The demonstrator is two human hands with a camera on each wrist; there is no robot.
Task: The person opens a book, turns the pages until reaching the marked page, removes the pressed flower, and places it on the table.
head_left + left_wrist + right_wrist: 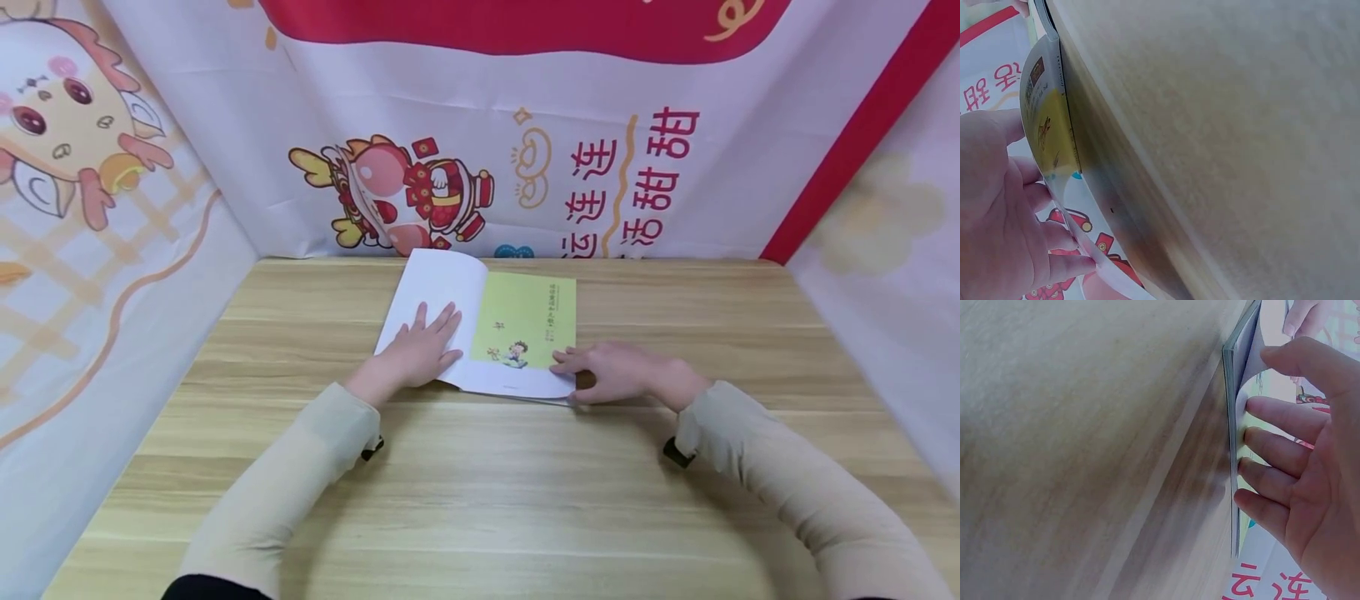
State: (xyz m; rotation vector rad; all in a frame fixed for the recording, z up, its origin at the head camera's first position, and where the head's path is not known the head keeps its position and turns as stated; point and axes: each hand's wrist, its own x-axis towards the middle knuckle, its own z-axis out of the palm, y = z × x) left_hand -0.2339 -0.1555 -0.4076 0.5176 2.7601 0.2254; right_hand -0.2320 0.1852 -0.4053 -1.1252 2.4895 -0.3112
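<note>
Head view: booklet (517, 329), thin, soft-covered, lying open on the far middle of the desk (480, 500), close to the backdrop. Left hand (420, 354) rests flat on the turned white leaf, fingers straight and spread, pressing it down. Right hand (618, 372) sits at the booklet's near right corner, fingertips (562, 360) on the page edge; thumb curled round that edge, so the hand holds the corner. Booklet lies between the two hands, touched by both.

Appearance: left leaf plain white; right page yellow-green with a white lower margin, a small cartoon figure near its bottom and a column of printed characters at upper right. Left wrist view: leaf (1047, 125) curves up off the desk beside the fingers (1054, 262). Right wrist view: stacked page edges (1235, 456) seen side-on, fingers laid against them.

Surroundings: pale wood-grain desk; printed cloth backdrop (600, 150) with a cartoon dragon (405, 196) and red characters; cream sleeves (300, 475) on both arms.
</note>
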